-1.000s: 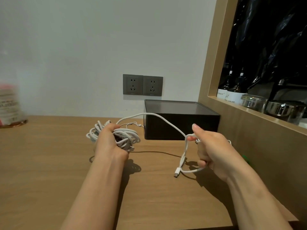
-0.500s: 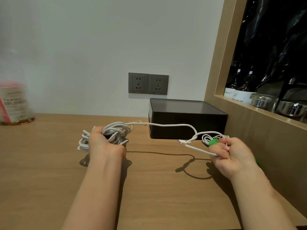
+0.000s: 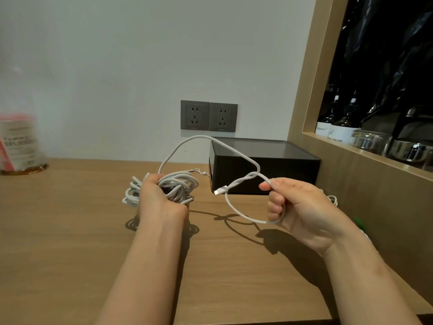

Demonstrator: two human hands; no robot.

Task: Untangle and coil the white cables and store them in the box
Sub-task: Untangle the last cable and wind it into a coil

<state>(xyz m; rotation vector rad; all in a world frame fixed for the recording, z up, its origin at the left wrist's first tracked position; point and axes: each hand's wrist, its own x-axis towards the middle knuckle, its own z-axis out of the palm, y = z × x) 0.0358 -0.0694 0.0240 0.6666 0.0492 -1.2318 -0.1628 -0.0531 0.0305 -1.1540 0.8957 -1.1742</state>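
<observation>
Head view shows a big pale wall at the back and a wide wooden table under it. On the right stands a wooden shelf with dark bottles inside. A black box sits on the table, at the back, right beside the shelf. Its flat top looks closed.

Two bare arms reach out over the table. The left hand has its fingers curled tight around a messy bunch of white cables, just left of the box. Some loops stick out on both sides of the hand.

The right hand is held up in front of the box. Its thumb and first finger pinch one loose cable. Its other fingers are curled, and the cable bends round under them.

A blurry jar stands far off on the left. Two grey sockets are on the wall above the box.

The loose cable goes up from the bunch, curves over in front of the box and comes down to the pinching fingers. Then it makes a small loop and crosses itself. Its little plug points left, between the two hands. None of the cables are in the box.
</observation>
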